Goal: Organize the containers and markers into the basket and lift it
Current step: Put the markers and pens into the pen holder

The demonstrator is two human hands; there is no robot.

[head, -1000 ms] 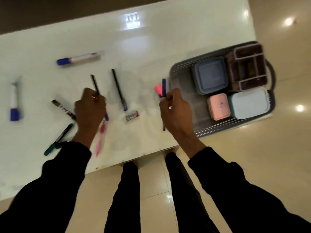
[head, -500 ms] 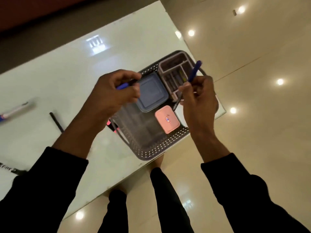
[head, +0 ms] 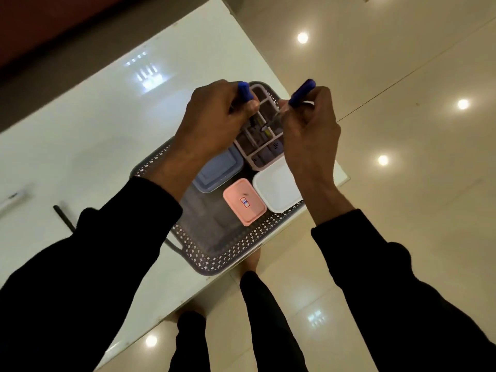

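Hands over divided organizer (head: pixel 264 142) at far end of grey basket (head: pixel 214 253). Left hand (head: pixel 214 122) gripping blue-capped pen (head: pixel 245 93), right hand (head: pixel 308 124) pinching another blue pen (head: pixel 302 93), tips down. Best lowered upright, each tip into one free slot, released only once seated. More markers (head: pixel 63 217) on table (head: pixel 80 130).

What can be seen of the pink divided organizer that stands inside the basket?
The pink organizer looks like plastic, an open-topped box with thin walls splitting it into several narrow compartments. It stands upright in the far right corner of the grey perforated basket, beside the blue-lidded container and the white one. Pens already stand in it. The left hand and right hand each lower a blue-capped marker over it and partly hide it.
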